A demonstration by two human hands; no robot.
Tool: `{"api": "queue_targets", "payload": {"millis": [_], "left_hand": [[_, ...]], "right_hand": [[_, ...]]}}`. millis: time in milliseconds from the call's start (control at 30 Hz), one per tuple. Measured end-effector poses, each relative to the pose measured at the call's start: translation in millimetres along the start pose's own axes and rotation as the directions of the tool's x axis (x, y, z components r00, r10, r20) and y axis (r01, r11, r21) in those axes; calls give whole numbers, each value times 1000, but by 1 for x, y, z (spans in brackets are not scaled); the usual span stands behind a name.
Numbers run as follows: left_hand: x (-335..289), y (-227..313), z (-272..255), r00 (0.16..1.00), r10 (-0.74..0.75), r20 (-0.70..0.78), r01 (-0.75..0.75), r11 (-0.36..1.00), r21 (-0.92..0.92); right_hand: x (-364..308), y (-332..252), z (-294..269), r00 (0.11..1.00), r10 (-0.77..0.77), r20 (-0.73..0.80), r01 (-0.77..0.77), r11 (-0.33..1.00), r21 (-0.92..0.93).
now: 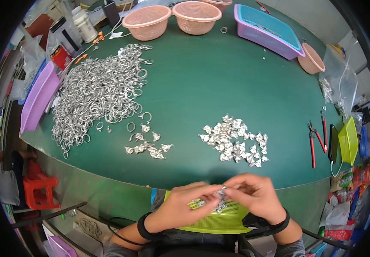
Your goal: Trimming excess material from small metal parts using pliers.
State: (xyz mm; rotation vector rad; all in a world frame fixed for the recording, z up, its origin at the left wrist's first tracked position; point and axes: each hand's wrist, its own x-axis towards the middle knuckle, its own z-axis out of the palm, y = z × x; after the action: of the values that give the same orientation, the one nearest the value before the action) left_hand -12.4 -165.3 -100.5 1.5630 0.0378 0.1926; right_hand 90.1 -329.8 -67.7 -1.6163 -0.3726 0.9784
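Note:
My left hand (183,206) and my right hand (255,196) meet above a yellow-green basket (225,225) at my lap. Both are closed, pinching one small silver metal piece (222,191) between the fingertips; its exact shape is partly hidden. Inside the basket lie several similar silver pieces (220,208). Just beyond my hands, a pile of small silver charm-like castings with loops (232,141) rests on the green table (185,85). To its left is a smaller group of such castings (150,150), beside a large heap of silver rings (101,85).
Red-handled pliers (316,136), a second red-handled tool (324,122), a phone (333,143) and a yellow-green bin (348,141) are at the right edge. Pink baskets (147,22) and a purple-and-blue tub (270,32) stand at the back; a purple tray (39,98) leans at left.

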Motion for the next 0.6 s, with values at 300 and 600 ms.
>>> {"api": "queue_targets", "payload": {"millis": [300,600], "left_hand": [[3,-7,-69,899,285,-333,174,465,868],[0,-9,-21,992,126,2,-81,626,776]], "right_hand": [[30,11,-11,842,-539,-34,220,400,-890],[20,20,-5,850,-527,19,196,281,-940]]}}
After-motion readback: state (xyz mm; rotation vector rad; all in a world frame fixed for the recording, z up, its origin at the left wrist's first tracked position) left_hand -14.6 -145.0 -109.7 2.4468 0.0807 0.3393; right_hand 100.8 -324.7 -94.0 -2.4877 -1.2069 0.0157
